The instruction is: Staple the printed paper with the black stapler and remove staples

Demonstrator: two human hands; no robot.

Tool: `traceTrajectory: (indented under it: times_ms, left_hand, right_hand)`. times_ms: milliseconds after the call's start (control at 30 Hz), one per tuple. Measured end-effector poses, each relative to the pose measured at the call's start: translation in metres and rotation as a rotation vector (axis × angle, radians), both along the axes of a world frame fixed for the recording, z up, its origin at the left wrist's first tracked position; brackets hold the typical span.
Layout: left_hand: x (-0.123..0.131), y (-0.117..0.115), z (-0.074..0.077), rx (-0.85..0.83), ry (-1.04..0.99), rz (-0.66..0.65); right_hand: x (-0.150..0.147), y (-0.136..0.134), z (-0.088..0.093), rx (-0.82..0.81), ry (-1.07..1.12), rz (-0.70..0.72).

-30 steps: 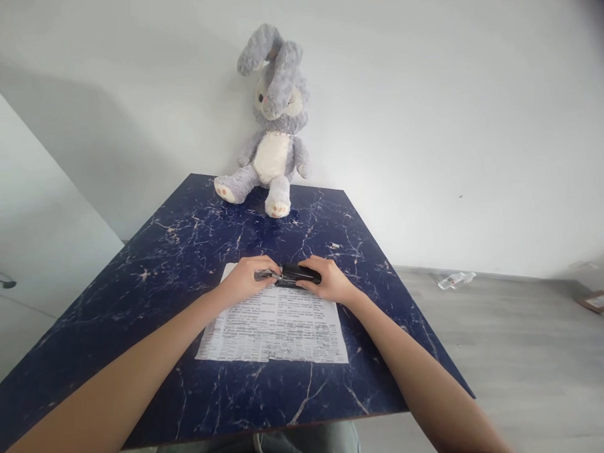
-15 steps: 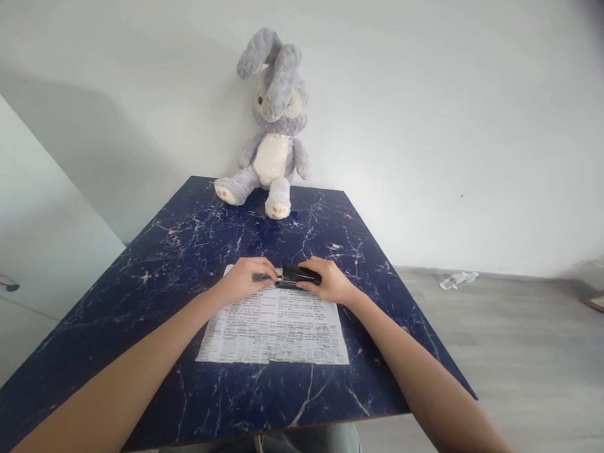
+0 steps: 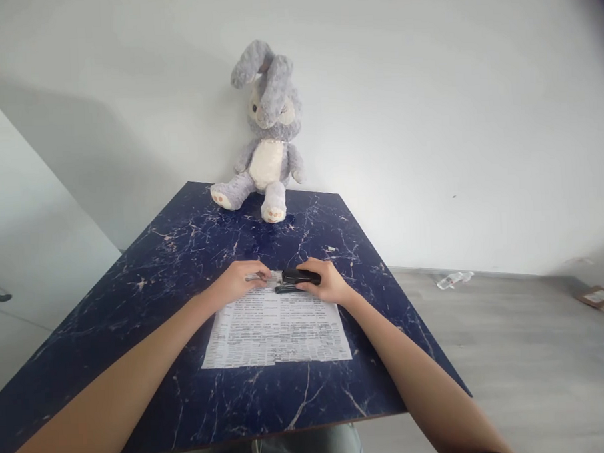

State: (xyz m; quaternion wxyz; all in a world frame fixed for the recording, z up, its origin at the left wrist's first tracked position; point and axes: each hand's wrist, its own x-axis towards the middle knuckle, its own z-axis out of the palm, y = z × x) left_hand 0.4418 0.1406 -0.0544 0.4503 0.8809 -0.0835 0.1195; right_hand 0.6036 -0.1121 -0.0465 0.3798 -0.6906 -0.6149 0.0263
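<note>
A black stapler (image 3: 300, 277) lies near the top edge of a printed sheet of paper (image 3: 281, 334), its jaw end pointing left. My right hand (image 3: 327, 281) is closed round its right end, thumb below and fingers above. Just left of the jaw, my left hand (image 3: 244, 280) rests over the sheet's upper left corner. Its fingers are bent, with a gap between thumb and fingers, and nothing held shows there. The left hand does not touch the stapler. Part of the sheet's top edge is hidden by both hands.
A grey plush rabbit (image 3: 270, 134) sits at the far end of the blue marbled table (image 3: 183, 245), against the wall. A small pale piece (image 3: 330, 248) lies beyond my right hand. On the floor at right are a clear plastic item (image 3: 454, 280) and a brown box (image 3: 600, 297).
My left hand has drawn back left from the stapler's front end, where its fingertips touched a metal part. That metal part no longer sticks out. My right hand keeps its grip. The view shifted slightly.
</note>
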Motion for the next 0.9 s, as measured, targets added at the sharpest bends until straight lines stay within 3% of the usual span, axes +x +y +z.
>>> traceTrajectory:
  times_ms: [167,467,600,733,900]
  left_hand:
    - [0.005,-0.017,-0.002,0.008,-0.040,0.104]
    - [0.004,-0.019,0.003,0.044,-0.086,0.114]
    - [0.004,-0.007,0.005,0.041,-0.046,0.082]
    - [0.005,0.012,0.001,0.047,-0.063,0.222]
    - [0.007,0.027,-0.008,-0.082,-0.070,0.323]
  right_hand:
    - [-0.016,0.010,-0.004,0.061,0.073,-0.012]
    - [-0.019,0.015,-0.006,0.040,0.008,-0.038]
    - [-0.020,0.016,0.001,-0.028,-0.046,0.071]
    - [-0.014,0.010,0.008,-0.100,-0.032,0.123]
    - [0.031,-0.025,0.021,-0.289,0.021,0.234]
